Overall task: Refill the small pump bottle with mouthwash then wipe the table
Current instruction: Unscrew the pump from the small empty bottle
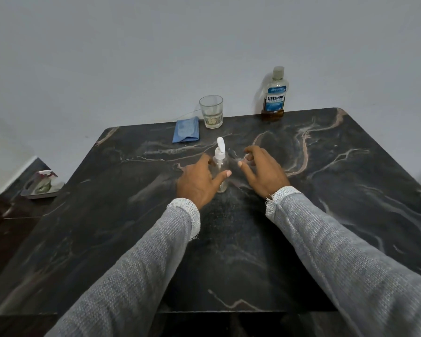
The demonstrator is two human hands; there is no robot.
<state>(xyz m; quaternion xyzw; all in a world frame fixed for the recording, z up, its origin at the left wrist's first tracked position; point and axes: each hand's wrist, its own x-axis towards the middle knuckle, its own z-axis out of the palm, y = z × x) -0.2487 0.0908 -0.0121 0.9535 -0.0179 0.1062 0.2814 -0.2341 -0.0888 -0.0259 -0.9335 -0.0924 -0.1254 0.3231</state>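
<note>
Pump bottle (221,164) between hands, glass (211,111) behind.

In the middle, the left hand (197,181) wraps around the pump bottle (221,166) on the dark desk (326,190). The right hand (265,170) is loose beside it. Higher up stand a glass (211,111), a blue cloth (186,130) and the mouthwash (274,96).

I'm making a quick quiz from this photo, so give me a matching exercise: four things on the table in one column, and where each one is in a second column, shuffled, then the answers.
Things
1. pump bottle
2. mouthwash bottle
3. glass
4. blue cloth

Places
A. folded at the far edge, just left of the glass
B. far right, by the wall
C. mid-table, with the left hand around it
D. far edge, between the cloth and the mouthwash

Pairs: 1-C, 2-B, 3-D, 4-A
</note>
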